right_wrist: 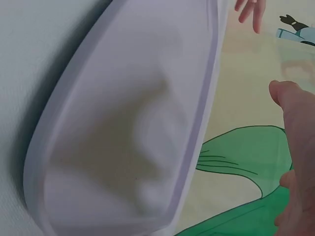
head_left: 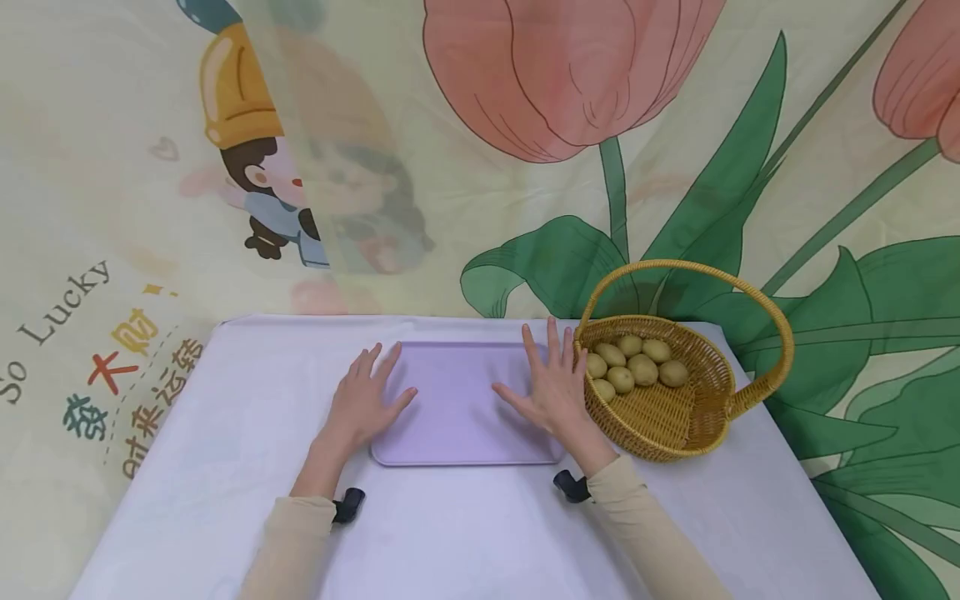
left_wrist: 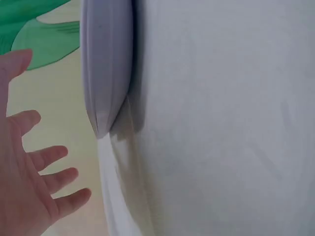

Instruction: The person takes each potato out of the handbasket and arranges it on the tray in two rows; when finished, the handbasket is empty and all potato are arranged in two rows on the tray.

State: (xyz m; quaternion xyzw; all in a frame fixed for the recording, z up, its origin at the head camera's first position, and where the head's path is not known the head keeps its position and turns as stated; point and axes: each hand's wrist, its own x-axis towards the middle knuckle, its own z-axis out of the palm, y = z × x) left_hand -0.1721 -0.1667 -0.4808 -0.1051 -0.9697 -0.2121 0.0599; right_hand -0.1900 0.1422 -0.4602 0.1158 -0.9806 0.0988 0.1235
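A shallow lavender tray (head_left: 457, 408) lies flat on the white-covered table. At its left edge hovers my left hand (head_left: 362, 400), fingers spread and holding nothing. My right hand (head_left: 557, 392) is over the tray's right end with spread fingers, close to the basket's left rim, also holding nothing. In the right wrist view, that hand's shadow falls across the tray (right_wrist: 192, 147). The left wrist view shows the left hand (left_wrist: 24, 172) apart from the tray's side (left_wrist: 106, 59). A wicker basket (head_left: 693, 417) with a tall handle stands right of the tray, holding several small potatoes (head_left: 642, 370).
White cloth covers the table (head_left: 465, 533). Behind it hangs a printed backdrop (head_left: 525, 233) with tulips, leaves and a cartoon figure. The basket's arched handle (head_left: 690, 265) rises above its rim at the table's right side. Black wrist devices (head_left: 348, 506) are on both sleeves.
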